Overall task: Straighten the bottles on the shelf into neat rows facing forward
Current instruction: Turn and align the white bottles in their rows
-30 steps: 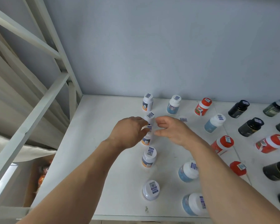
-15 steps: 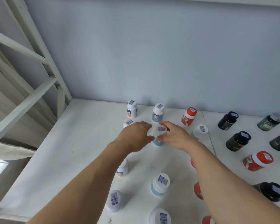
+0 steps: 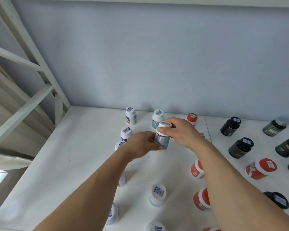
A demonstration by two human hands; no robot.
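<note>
Both hands are closed on one blue-labelled bottle [image 3: 162, 139], mid-shelf and just in front of the far row: left hand [image 3: 140, 145] wraps the body, right hand [image 3: 180, 132] pinches the white cap. It looks like light, rigid plastic with a smooth label, probably slippery, so gripping the body suits it best. The shelf [image 3: 73, 155] is flat white board, with a plain grey wall [image 3: 157, 55] behind and a white frame [image 3: 23, 67] on the left.
</note>
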